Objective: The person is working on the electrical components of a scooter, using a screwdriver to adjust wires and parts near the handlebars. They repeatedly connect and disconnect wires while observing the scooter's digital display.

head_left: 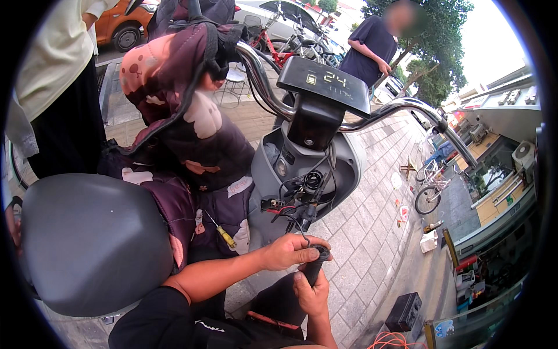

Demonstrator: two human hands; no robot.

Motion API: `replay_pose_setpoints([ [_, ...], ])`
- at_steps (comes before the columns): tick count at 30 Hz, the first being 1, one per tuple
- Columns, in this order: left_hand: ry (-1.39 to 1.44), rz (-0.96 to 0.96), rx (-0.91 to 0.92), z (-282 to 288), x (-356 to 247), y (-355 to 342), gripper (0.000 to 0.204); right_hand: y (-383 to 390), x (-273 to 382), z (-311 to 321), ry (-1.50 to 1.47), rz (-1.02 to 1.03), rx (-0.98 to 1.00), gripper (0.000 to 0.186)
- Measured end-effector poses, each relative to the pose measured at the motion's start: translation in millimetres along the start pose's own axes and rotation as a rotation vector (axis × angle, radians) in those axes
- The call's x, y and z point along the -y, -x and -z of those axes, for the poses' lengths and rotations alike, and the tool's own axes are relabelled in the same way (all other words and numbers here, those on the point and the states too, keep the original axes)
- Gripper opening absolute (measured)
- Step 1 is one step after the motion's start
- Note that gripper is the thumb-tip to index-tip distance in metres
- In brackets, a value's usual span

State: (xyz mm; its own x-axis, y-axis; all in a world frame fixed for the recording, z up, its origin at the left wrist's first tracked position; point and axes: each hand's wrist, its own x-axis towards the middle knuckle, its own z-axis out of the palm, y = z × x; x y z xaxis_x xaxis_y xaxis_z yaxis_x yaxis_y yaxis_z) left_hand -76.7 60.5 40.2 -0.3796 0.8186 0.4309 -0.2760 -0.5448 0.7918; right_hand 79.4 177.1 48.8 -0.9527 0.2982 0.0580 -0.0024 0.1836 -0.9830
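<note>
In front of me stands an electric scooter, its grey front panel (264,215) open with black wires and connectors (302,203) hanging out. A black throttle grip (314,270) is between my hands, held upright over the paving. My left hand (290,252) is closed about its collar end, where a thin cable runs up toward the wiring. Lower down, the fingers of my right hand (312,295) wrap round the tube. A yellow-handled screwdriver (225,236) lies on the patterned quilted cover (218,139). Above the wiring sits a lit display (325,85) between chrome handlebars (401,106).
The grey seat (96,244) is at my left. One person (64,99) stands close at the left, another (369,52) beyond the handlebars. At the right are a black case (403,312), an orange cable (389,338), a white box (429,241) and a parked bicycle (428,199).
</note>
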Motion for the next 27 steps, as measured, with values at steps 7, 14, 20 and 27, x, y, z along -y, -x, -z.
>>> replay_pose_setpoints([
  [7,0.021,0.000,0.000,0,2,1,0.051,1,3,-1,-0.013,-0.021,0.004,0.021],
  [14,0.133,0.001,0.040,2,10,1,0.056,3,22,-2,0.044,-0.071,0.054,0.017],
  [20,0.400,-0.128,0.118,7,6,7,0.076,-26,54,68,0.396,0.181,0.293,0.017],
  [27,0.602,-0.145,0.276,33,-12,14,0.080,-88,139,32,0.545,0.482,-0.254,0.014],
])
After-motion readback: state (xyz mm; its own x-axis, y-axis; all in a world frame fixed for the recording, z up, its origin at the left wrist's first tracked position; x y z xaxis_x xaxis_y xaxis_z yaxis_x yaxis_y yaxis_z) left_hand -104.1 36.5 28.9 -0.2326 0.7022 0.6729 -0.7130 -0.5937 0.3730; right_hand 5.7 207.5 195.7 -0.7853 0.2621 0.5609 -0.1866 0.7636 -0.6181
